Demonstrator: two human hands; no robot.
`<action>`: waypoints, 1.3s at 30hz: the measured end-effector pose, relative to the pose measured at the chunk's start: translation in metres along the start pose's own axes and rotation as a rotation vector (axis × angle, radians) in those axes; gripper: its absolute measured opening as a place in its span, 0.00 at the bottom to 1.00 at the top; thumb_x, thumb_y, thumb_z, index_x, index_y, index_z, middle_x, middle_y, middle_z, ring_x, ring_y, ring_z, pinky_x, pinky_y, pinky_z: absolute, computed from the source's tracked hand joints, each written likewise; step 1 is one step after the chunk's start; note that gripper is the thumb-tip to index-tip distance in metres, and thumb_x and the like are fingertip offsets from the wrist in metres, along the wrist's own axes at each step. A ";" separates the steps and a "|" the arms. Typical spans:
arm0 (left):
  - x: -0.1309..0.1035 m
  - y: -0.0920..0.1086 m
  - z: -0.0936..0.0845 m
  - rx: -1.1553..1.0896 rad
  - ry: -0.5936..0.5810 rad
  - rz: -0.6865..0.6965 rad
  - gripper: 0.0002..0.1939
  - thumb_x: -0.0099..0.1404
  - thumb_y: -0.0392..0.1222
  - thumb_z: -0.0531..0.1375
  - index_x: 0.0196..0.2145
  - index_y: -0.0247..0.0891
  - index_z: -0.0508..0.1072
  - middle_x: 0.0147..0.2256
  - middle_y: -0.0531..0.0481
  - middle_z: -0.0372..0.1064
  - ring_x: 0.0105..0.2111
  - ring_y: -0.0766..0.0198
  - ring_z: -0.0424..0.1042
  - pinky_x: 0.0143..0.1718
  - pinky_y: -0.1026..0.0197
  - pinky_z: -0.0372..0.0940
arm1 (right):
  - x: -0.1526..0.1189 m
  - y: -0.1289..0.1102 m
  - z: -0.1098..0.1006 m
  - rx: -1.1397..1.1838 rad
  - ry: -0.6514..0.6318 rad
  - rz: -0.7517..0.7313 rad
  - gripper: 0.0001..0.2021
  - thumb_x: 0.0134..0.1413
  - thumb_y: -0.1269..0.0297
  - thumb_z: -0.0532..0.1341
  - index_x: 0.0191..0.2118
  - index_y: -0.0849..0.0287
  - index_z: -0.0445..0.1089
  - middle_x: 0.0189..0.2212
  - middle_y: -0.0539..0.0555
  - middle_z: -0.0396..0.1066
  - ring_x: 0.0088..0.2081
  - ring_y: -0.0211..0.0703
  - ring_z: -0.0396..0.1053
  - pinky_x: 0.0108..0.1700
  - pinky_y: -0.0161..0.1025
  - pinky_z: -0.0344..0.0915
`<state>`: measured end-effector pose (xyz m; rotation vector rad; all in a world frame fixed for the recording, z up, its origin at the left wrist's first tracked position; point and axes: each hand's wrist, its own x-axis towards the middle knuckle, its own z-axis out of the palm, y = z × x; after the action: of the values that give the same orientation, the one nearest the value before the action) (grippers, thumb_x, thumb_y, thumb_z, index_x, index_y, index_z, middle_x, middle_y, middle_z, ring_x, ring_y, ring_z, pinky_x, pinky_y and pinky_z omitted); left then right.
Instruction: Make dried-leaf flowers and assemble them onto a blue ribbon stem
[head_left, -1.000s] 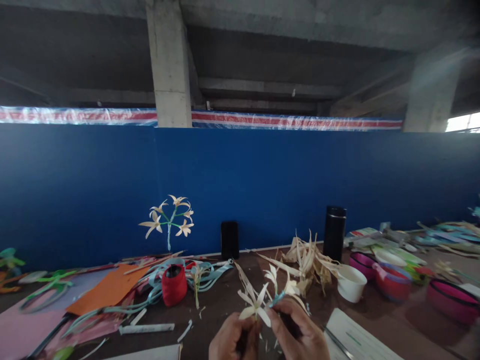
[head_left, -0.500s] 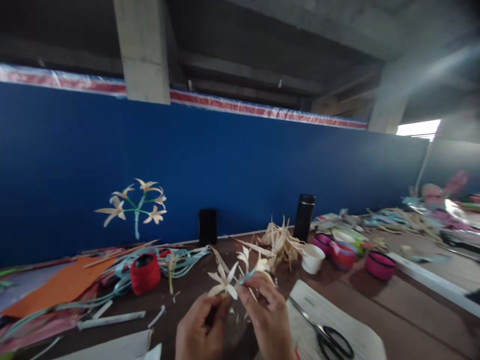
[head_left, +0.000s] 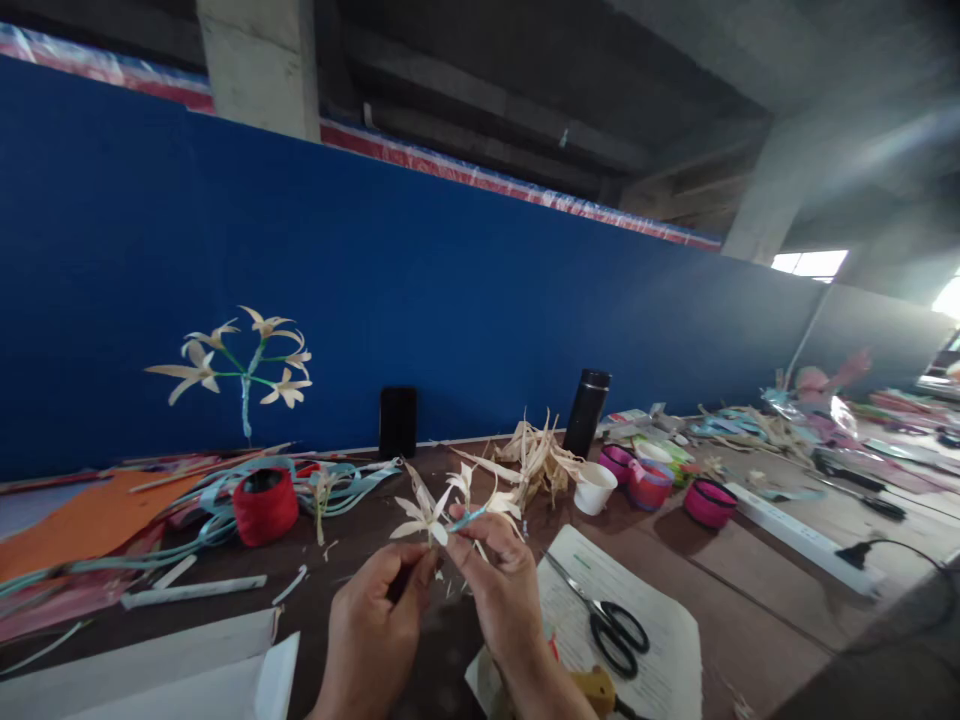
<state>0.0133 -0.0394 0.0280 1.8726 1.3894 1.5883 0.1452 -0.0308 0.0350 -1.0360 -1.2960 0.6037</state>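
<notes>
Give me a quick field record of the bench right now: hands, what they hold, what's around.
left hand: pinches the stem under a pale husk flower
right hand: fingers on a light blue strip by the flower cluster
scissors: lie on a printed sheet, right of the hands
red spool: left, among blue ribbons
husk pile: behind the hands
white cup: beside the husk pile
</notes>
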 end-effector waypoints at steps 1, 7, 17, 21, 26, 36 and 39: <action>0.000 0.001 0.000 -0.005 -0.007 -0.014 0.09 0.59 0.46 0.58 0.31 0.40 0.75 0.27 0.53 0.76 0.25 0.64 0.73 0.27 0.67 0.67 | 0.000 -0.002 0.000 0.018 -0.015 0.012 0.03 0.47 0.66 0.64 0.26 0.57 0.75 0.34 0.52 0.73 0.40 0.45 0.68 0.44 0.38 0.61; 0.000 0.005 -0.001 -0.029 -0.036 -0.086 0.10 0.59 0.47 0.58 0.31 0.40 0.75 0.26 0.53 0.75 0.24 0.65 0.72 0.26 0.67 0.65 | -0.001 -0.007 0.001 0.100 -0.069 0.122 0.05 0.47 0.64 0.64 0.26 0.59 0.75 0.23 0.48 0.72 0.27 0.38 0.66 0.31 0.31 0.61; 0.001 0.010 0.000 -0.003 -0.054 -0.178 0.09 0.59 0.44 0.57 0.31 0.39 0.75 0.20 0.56 0.70 0.18 0.66 0.66 0.22 0.67 0.61 | -0.002 -0.009 0.000 0.033 -0.099 0.094 0.06 0.50 0.63 0.62 0.28 0.59 0.74 0.24 0.50 0.74 0.28 0.39 0.68 0.32 0.31 0.64; 0.002 0.008 0.000 0.016 -0.068 -0.163 0.08 0.60 0.42 0.56 0.30 0.40 0.75 0.21 0.56 0.70 0.19 0.66 0.66 0.24 0.66 0.61 | -0.002 -0.009 -0.001 -0.015 -0.120 0.059 0.07 0.51 0.62 0.61 0.30 0.60 0.73 0.27 0.52 0.74 0.31 0.42 0.70 0.35 0.33 0.64; 0.002 0.005 0.000 0.045 -0.069 -0.147 0.09 0.60 0.43 0.56 0.30 0.41 0.75 0.20 0.55 0.70 0.19 0.66 0.67 0.24 0.66 0.61 | -0.003 -0.007 -0.002 0.007 -0.207 0.069 0.10 0.53 0.60 0.60 0.36 0.62 0.71 0.30 0.54 0.74 0.34 0.46 0.71 0.38 0.37 0.65; 0.000 0.002 -0.001 0.075 -0.093 -0.043 0.08 0.61 0.40 0.56 0.33 0.42 0.76 0.29 0.52 0.75 0.27 0.63 0.72 0.31 0.65 0.64 | -0.004 -0.002 0.003 -0.060 -0.107 -0.018 0.07 0.52 0.63 0.61 0.33 0.61 0.73 0.29 0.53 0.73 0.33 0.43 0.71 0.39 0.36 0.65; 0.000 0.003 0.000 0.075 -0.099 0.000 0.09 0.61 0.39 0.56 0.34 0.42 0.76 0.31 0.51 0.75 0.29 0.63 0.73 0.33 0.65 0.65 | -0.003 -0.002 0.002 -0.152 -0.075 -0.070 0.06 0.50 0.65 0.61 0.33 0.60 0.73 0.31 0.54 0.74 0.35 0.43 0.71 0.41 0.35 0.65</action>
<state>0.0147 -0.0408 0.0299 1.9654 1.4241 1.4411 0.1419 -0.0334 0.0348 -1.0960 -1.4559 0.5004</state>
